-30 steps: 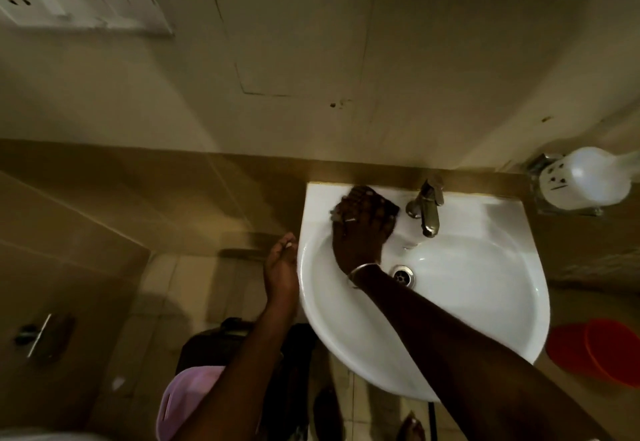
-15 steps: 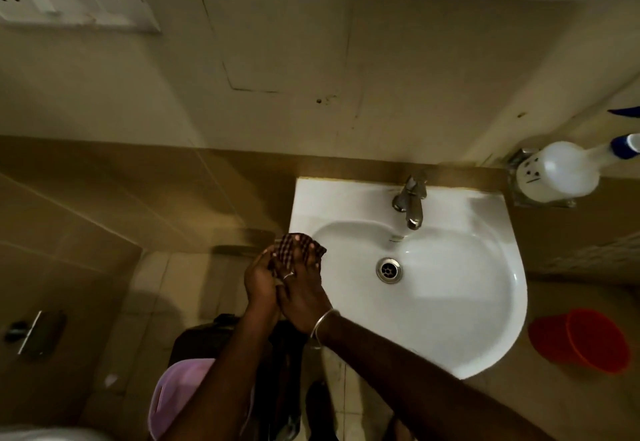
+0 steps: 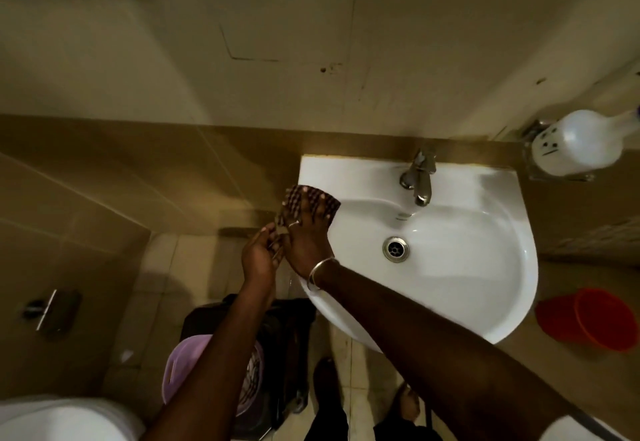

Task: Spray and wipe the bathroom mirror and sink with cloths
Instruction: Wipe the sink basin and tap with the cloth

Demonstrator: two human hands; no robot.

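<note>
The white sink (image 3: 485, 184) hangs on the wall at centre right, with a metal faucet (image 3: 419, 177) at its back and a drain (image 3: 396, 249) in the bowl. A dark checkered cloth (image 3: 330, 203) sits at the sink's left rim, partly past the edge. My right hand (image 3: 306, 232) lies on the cloth with fingers spread and straight. My left hand (image 3: 258, 253) is just left of it, fingers curled at the cloth's lower corner, seemingly pinching it. A white spray bottle (image 3: 581, 142) rests in a wall holder right of the sink. The mirror is out of view.
A red bucket (image 3: 595, 319) stands on the floor at the right. Below the sink's left side are a dark bin (image 3: 287, 336) and a lavender basket (image 3: 187, 361). A white toilet (image 3: 62, 420) fills the bottom left corner. A metal holder (image 3: 48, 309) is on the left wall.
My right hand has slid the cloth from the sink's back left corner near the faucet to the left rim. My left hand has come up to meet the cloth.
</note>
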